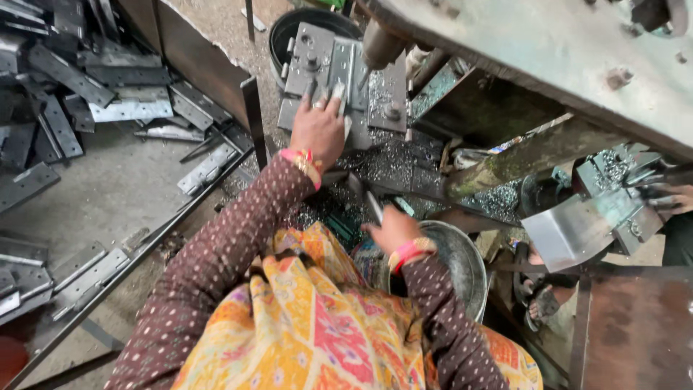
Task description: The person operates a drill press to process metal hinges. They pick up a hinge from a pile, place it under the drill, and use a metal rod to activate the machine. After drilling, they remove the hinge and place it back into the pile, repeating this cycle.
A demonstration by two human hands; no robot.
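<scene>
My left hand (317, 128) reaches forward onto the grey steel die block (317, 54) of a press, fingers closed on a small flat metal plate (339, 92) lying on it. The press ram (379, 45) hangs just right of the fingers. My right hand (390, 227) is nearer my body, above a round metal bowl (462, 263), and grips a narrow grey metal plate (373, 206) that sticks up from the fist. Metal chips (393, 155) cover the bed between the two hands. Both wrists wear pink bangles.
Several flat hinge plates (130, 108) lie heaped on the floor at left behind an angle-iron frame (253, 108). A black bucket (289, 25) stands behind the die. At right, another person's hand (675, 196) works a second die (613, 206), their sandalled foot (541, 303) below.
</scene>
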